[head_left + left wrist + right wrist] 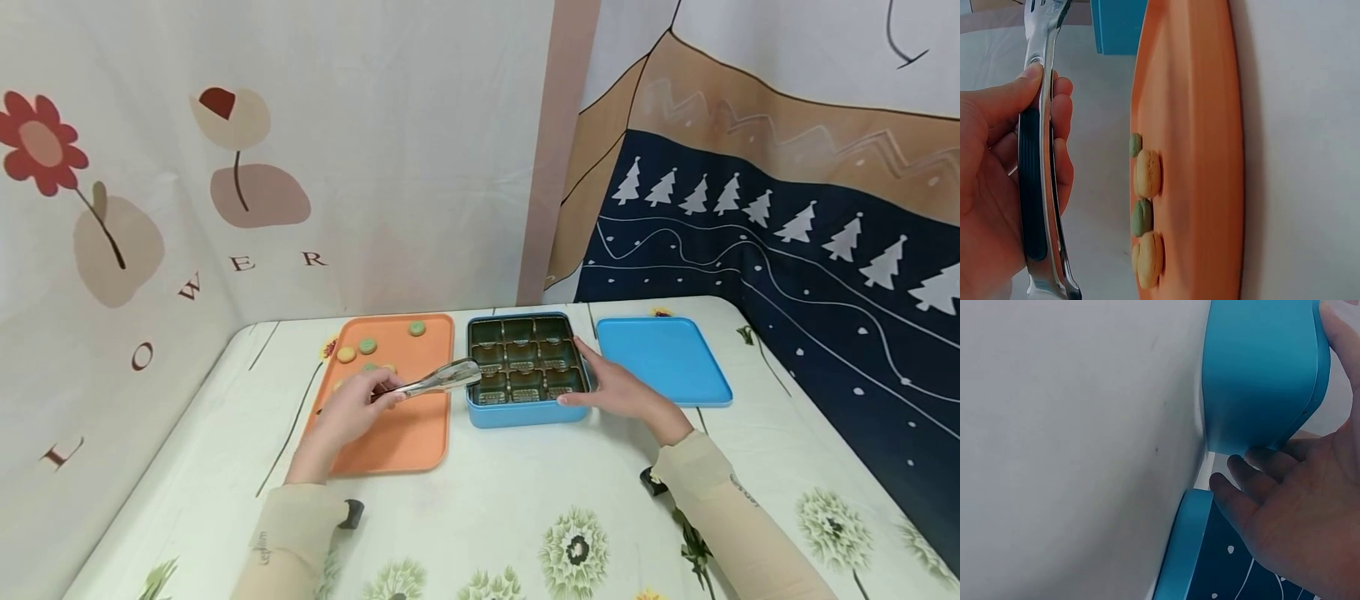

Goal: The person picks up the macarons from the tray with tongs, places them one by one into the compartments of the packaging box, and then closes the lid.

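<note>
My left hand [352,412] grips metal serving tongs [442,377] with dark handle grips. In the head view, their tips overlap the left rim of a blue box [525,415]. Inside the box sits a dark plastic insert [521,356] divided into several square compartments, with no macarons visible in them. The box's right side is held by my right hand [618,387], thumb at the front rim and fingers along the side. Below my left hand lies an orange tray [405,437] bearing green macarons [416,328] and yellow macarons [1149,174], some hidden by that hand.
To the right of the box lies a flat blue lid [663,360]. A white floral cloth [517,492] covers the table. Printed curtains [420,167] hang close behind the table and along its sides.
</note>
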`<control>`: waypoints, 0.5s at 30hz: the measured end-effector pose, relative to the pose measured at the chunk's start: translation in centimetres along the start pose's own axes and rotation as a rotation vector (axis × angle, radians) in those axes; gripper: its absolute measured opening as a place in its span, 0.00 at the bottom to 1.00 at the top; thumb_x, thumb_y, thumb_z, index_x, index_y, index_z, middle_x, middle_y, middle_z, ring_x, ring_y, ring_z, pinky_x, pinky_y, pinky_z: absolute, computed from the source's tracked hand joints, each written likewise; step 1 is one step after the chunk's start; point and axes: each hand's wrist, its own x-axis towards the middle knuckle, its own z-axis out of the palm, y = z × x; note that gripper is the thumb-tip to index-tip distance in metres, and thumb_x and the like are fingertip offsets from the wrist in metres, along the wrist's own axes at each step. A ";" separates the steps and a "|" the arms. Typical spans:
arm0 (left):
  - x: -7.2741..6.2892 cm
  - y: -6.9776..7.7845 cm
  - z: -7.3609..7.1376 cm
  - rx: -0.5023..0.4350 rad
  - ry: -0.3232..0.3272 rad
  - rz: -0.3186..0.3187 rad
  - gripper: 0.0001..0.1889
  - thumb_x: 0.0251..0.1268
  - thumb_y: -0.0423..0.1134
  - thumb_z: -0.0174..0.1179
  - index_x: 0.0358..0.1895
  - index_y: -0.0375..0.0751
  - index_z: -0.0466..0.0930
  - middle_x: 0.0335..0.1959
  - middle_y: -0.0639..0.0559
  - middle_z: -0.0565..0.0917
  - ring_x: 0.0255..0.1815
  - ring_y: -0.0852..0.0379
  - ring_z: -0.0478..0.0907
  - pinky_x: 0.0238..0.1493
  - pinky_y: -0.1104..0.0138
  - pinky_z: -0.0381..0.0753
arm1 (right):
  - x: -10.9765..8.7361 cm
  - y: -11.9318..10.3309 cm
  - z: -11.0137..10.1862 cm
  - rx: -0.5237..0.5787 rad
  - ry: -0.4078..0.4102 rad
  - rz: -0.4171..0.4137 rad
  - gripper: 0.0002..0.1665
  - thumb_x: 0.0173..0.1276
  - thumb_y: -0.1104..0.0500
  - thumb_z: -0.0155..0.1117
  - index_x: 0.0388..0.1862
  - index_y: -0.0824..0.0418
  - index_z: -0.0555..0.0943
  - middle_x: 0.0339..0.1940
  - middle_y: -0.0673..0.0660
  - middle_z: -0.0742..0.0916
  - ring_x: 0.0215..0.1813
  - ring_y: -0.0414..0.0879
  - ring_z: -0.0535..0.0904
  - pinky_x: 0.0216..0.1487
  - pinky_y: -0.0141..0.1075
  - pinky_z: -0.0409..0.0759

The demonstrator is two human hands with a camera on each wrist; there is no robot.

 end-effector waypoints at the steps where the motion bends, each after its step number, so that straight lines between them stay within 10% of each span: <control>1: 0.1 0.1 0.1 -0.003 0.004 0.005 0.03 0.69 0.39 0.63 0.40 0.46 0.83 0.30 0.52 0.82 0.32 0.57 0.73 0.33 0.67 0.74 | 0.0 0.0 0.0 -0.002 0.001 0.000 0.69 0.60 0.33 0.69 0.83 0.50 0.35 0.83 0.64 0.51 0.80 0.68 0.51 0.71 0.67 0.60; 15: 0.7 0.6 1.0 0.002 0.009 0.025 0.02 0.66 0.38 0.65 0.39 0.46 0.84 0.33 0.48 0.86 0.33 0.59 0.75 0.34 0.69 0.75 | 0.0 0.0 0.0 0.000 0.000 0.010 0.69 0.59 0.31 0.69 0.83 0.48 0.35 0.83 0.65 0.51 0.81 0.68 0.50 0.71 0.67 0.59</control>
